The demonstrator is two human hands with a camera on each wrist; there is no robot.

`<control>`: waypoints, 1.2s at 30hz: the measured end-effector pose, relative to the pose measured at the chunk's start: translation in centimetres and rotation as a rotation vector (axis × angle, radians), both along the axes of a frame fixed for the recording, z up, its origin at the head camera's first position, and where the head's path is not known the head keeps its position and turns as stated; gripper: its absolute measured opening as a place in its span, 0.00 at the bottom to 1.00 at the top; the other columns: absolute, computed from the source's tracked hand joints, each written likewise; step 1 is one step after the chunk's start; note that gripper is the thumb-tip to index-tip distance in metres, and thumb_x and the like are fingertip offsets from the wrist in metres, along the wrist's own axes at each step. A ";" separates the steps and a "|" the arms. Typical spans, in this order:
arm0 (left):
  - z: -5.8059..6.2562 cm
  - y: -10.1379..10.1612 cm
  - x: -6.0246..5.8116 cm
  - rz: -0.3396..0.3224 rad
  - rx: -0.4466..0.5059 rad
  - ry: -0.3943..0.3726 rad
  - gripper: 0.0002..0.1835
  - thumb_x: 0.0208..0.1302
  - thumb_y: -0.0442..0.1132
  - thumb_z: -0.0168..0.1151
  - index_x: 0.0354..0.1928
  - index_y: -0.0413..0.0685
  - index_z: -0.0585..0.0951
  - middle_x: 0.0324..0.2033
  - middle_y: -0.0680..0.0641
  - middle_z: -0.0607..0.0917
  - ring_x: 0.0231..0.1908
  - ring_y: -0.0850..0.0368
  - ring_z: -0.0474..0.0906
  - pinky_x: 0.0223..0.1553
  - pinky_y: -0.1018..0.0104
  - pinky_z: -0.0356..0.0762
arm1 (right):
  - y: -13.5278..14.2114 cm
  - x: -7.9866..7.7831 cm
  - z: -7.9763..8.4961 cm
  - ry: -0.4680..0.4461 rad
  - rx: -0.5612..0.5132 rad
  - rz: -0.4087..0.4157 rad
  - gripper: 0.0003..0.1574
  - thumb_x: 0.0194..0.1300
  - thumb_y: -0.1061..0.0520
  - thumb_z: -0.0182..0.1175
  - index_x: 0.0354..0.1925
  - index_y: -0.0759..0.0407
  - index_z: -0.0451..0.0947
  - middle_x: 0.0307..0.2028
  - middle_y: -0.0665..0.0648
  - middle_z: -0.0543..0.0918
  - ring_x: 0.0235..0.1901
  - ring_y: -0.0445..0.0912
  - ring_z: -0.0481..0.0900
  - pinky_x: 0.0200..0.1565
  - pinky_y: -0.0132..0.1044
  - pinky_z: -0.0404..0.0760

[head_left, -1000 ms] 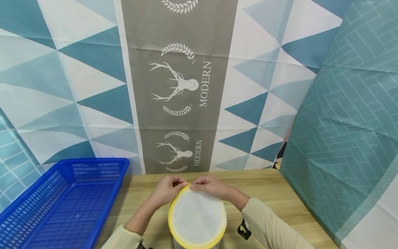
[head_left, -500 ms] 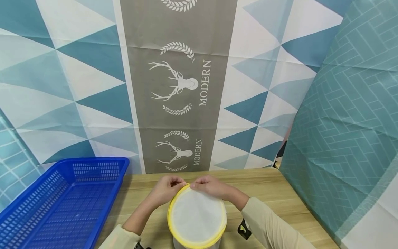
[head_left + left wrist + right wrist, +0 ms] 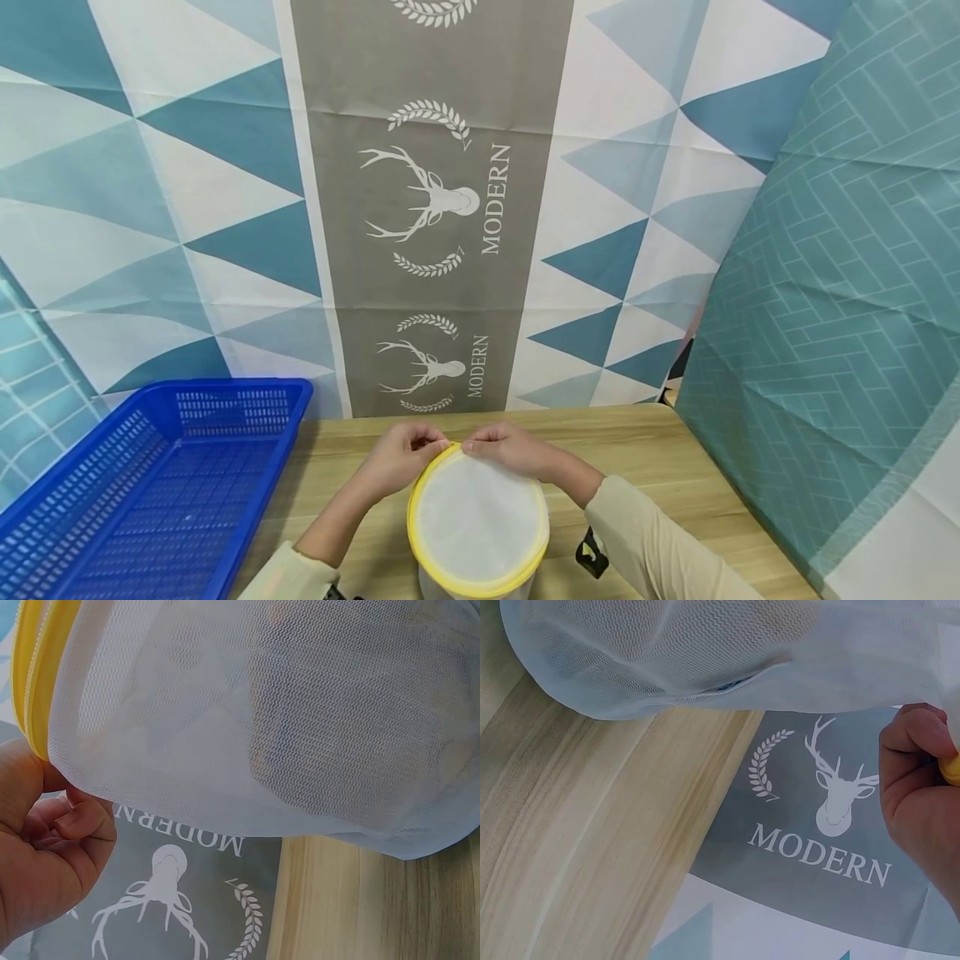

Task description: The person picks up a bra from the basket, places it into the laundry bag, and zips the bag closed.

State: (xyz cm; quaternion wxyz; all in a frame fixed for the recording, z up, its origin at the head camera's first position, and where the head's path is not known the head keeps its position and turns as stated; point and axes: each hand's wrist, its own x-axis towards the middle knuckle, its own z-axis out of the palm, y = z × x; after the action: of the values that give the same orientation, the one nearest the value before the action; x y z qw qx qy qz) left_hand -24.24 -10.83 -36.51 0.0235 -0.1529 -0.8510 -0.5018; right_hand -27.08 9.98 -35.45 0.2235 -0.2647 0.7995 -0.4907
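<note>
A white mesh laundry bag (image 3: 480, 521) with a yellow zipper rim (image 3: 415, 533) stands upright at the table's near side, its round top facing up. At the rim's far edge my left hand (image 3: 402, 458) pinches the yellow trim between thumb and fingers. Right beside it, my right hand (image 3: 512, 451) grips the same rim, thumb on top. The left wrist view shows bluish and dark shapes through the mesh wall (image 3: 330, 712); what they are is blurred. In the right wrist view, curled fingers (image 3: 919, 739) hold a bit of the yellow trim (image 3: 951, 769).
To the left lies a large blue plastic basket (image 3: 187, 492) with slotted walls. The wooden table (image 3: 622, 442) ends at a patterned backdrop (image 3: 427, 208) with deer prints. A teal patterned sheet (image 3: 840, 317) hangs along the right side.
</note>
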 end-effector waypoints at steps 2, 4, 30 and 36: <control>-0.1 0.0 -0.1 0.007 -0.001 -0.005 0.06 0.62 0.37 0.60 0.33 0.42 0.83 0.24 0.50 0.82 0.24 0.61 0.73 0.26 0.70 0.72 | 0.0 0.0 0.0 0.002 -0.001 -0.007 0.20 0.70 0.49 0.50 0.44 0.62 0.80 0.29 0.50 0.82 0.21 0.38 0.79 0.24 0.31 0.79; -0.1 0.0 -0.1 0.009 -0.003 -0.004 0.06 0.62 0.37 0.60 0.33 0.42 0.83 0.25 0.50 0.82 0.24 0.61 0.73 0.26 0.71 0.72 | 0.0 0.0 -0.1 0.005 -0.001 -0.013 0.20 0.70 0.49 0.50 0.44 0.62 0.80 0.28 0.50 0.81 0.21 0.38 0.79 0.24 0.31 0.79; -0.5 0.5 -0.5 0.068 0.026 -0.043 0.07 0.63 0.38 0.60 0.33 0.42 0.83 0.26 0.49 0.82 0.26 0.60 0.74 0.28 0.69 0.73 | -0.6 0.2 -0.1 0.001 0.003 -0.048 0.20 0.70 0.48 0.50 0.44 0.62 0.80 0.29 0.51 0.82 0.22 0.38 0.79 0.25 0.31 0.79; -0.6 0.5 -0.3 0.070 0.016 -0.032 0.07 0.63 0.39 0.60 0.33 0.43 0.83 0.26 0.50 0.82 0.26 0.60 0.74 0.28 0.69 0.73 | -0.3 0.2 -0.2 0.008 -0.005 -0.050 0.20 0.70 0.48 0.49 0.45 0.62 0.80 0.29 0.50 0.81 0.21 0.38 0.78 0.24 0.31 0.78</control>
State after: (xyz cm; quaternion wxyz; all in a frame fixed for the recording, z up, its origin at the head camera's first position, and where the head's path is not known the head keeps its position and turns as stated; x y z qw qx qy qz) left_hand -24.59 -10.29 -37.08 0.0288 -0.1150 -0.8522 -0.5097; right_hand -26.86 9.66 -35.60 0.2074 -0.2473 0.8056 -0.4968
